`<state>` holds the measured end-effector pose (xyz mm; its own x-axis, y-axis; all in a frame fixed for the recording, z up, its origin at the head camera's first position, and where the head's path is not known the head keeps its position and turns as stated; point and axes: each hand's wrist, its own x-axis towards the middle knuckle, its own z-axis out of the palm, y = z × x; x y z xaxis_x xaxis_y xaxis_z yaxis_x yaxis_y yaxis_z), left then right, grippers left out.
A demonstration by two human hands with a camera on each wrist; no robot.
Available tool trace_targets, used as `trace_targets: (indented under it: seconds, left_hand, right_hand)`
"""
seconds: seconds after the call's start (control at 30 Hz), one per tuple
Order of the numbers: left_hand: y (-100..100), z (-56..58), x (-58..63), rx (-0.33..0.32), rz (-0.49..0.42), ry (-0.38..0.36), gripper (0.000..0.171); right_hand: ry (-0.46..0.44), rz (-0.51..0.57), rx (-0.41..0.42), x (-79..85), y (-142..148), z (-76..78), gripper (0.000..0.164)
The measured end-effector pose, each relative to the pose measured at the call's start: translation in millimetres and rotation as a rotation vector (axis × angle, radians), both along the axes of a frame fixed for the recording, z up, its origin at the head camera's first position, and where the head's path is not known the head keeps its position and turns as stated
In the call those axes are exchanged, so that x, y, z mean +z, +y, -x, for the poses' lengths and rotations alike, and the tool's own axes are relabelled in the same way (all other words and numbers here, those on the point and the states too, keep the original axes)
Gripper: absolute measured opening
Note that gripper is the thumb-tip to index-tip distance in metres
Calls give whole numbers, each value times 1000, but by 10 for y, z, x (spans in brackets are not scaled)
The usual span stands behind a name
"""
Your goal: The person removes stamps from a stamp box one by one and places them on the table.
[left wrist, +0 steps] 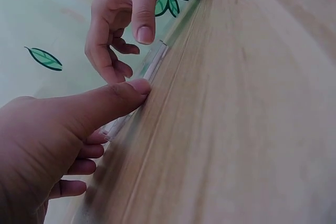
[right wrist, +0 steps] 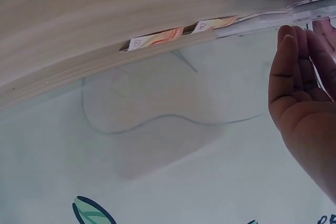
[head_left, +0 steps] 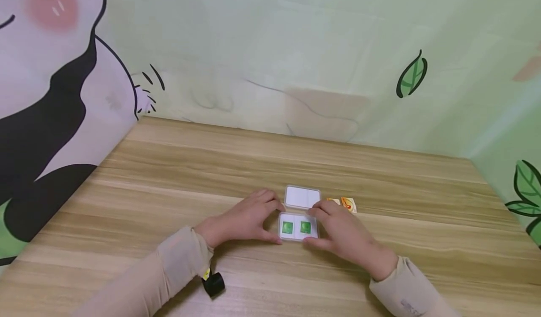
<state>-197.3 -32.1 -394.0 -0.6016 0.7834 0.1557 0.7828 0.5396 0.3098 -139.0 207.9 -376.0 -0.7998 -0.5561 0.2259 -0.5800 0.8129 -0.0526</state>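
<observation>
A clear, flat plastic case point(head_left: 297, 217) lies on the table, with two green stamps point(head_left: 305, 227) on the white card in it. At its left end, my left hand point(head_left: 249, 216) holds it between the thumb at the near corner and fingers at the far one. Bent around the right end is my right hand point(head_left: 344, 230); in the left wrist view its thumb point(left wrist: 144, 32) shows just above the case edge. Behind lies a second clear case point(head_left: 302, 197) with a blank white card. Two orange stamps point(head_left: 348, 205) rest to its right, partly behind my right fingers.
A black strap-like object point(head_left: 213, 285) with a yellow bit is by my left sleeve. The wood-grain table point(head_left: 203, 157) meets a pale green printed cloth point(head_left: 236, 49) at the back. A panda print point(head_left: 46, 87) covers the left side.
</observation>
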Motion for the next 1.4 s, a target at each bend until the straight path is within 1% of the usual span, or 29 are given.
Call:
trace_targets:
  seconds: [0.17,0.53,1.03,1.4]
  left_hand:
    - [-9,10,-19,3,-10,-12,64]
    - [-17,5,-30,0,-18,-14,61]
    - [-14,24,-22,4,-8,-27,60]
    - [-6,37,-24,5,-12,-32,59]
  right_hand:
    - [9,-9,7,-18,-11,-1,56]
    - [-29,-7,-8,-21,-31,-16,57]
    - [-29,29,-20,-42,-27,3,57]
    - [-68,75,-44,-33,-29,22,56]
